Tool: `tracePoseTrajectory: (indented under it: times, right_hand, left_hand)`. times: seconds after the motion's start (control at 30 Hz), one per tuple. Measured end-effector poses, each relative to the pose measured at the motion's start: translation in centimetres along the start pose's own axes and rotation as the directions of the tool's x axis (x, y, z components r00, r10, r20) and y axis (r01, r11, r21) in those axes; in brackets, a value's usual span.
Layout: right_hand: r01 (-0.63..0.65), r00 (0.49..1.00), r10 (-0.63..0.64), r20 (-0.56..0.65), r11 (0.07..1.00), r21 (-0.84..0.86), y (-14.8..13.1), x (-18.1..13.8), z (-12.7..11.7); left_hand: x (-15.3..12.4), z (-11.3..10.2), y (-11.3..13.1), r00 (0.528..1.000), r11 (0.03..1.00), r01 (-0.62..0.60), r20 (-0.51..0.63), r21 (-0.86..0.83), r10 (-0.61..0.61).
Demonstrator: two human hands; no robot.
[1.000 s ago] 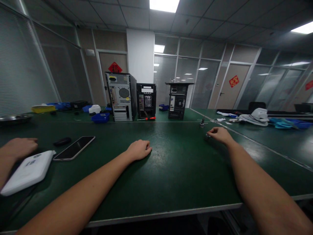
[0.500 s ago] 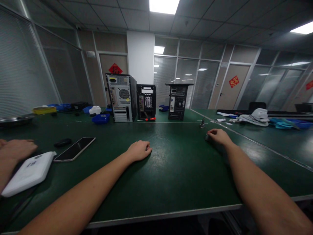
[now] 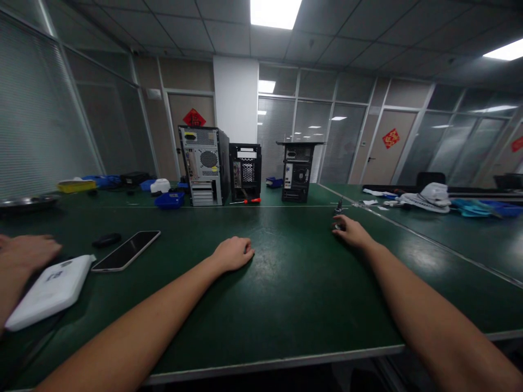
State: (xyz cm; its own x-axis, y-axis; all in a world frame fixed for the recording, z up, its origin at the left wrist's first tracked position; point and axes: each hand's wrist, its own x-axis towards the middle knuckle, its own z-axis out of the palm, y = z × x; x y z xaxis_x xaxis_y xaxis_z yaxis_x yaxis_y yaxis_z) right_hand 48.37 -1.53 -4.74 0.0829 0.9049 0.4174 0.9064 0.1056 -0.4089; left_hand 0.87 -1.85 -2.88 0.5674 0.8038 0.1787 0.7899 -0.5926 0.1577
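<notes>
My left hand (image 3: 233, 253) rests on the green table (image 3: 286, 305) with its fingers curled in. A small dark spot shows by the thumb, too small to name. My right hand (image 3: 354, 232) pinches a small shiny metal piece (image 3: 339, 226) just above or on the tabletop; I cannot tell which. Right behind that hand stands a little upright stack of metal parts (image 3: 338, 207), with a thin piece pointing up from its top.
At the back stand a silver computer case (image 3: 203, 166), a black case (image 3: 245, 173) and another black case (image 3: 297, 173). A red screwdriver (image 3: 252, 201) lies before them. To the left are a phone (image 3: 127, 251), a white device (image 3: 53, 291) and another person's hand (image 3: 30, 253).
My right hand has moved left with the metal piece, in front of the small metal stack. My left hand has stayed in place.
</notes>
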Motion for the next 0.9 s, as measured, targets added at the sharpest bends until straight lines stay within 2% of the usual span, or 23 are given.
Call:
tracePoseTrajectory:
  times: [0.13, 0.23, 0.37, 0.47, 0.6, 0.67, 0.77, 0.9]
  right_hand:
    - [0.122, 0.988, -0.129, 0.082, 0.989, 0.081, -5.8, 0.2, 1.3]
    - [0.243, 0.949, -0.260, 0.180, 0.964, 0.109, -11.4, -0.4, 2.4]
    - [0.387, 0.887, -0.395, 0.238, 0.918, 0.080, -18.1, -2.2, 3.3]
    - [0.502, 0.837, -0.487, 0.248, 0.865, 0.005, -21.5, -3.7, 3.7]
    - [0.630, 0.753, -0.602, 0.267, 0.776, -0.027, -24.2, -4.9, 4.1]
    - [0.660, 0.727, -0.628, 0.278, 0.751, -0.028, -24.7, -5.2, 4.3]
    - [0.650, 0.737, -0.617, 0.275, 0.759, -0.041, -24.7, -5.1, 4.4]
    - [0.578, 0.805, -0.563, 0.186, 0.815, -0.035, -23.2, -4.4, 4.3]
  left_hand:
    - [-0.1, -0.2, 0.3, 1.000, 1.000, 0.023, -0.007, 0.005, -0.023]
    - [-0.2, -0.2, 0.6, 0.999, 1.000, 0.024, -0.023, -0.019, -0.024]
    - [-0.4, -0.3, 1.4, 0.998, 0.993, -0.065, -0.025, -0.093, 0.063]
    - [-0.7, -0.3, 2.2, 0.991, 0.984, -0.133, -0.020, -0.117, 0.131]
    - [-0.9, -0.2, 2.8, 0.973, 0.968, -0.231, -0.041, -0.097, 0.228]
    - [-0.9, -0.1, 2.8, 0.964, 0.961, -0.263, -0.052, -0.085, 0.259]
    - [-0.7, 0.1, 2.6, 0.966, 0.965, -0.252, -0.073, -0.076, 0.246]
    - [-0.4, 0.2, 2.2, 0.977, 0.978, -0.191, -0.117, -0.081, 0.181]
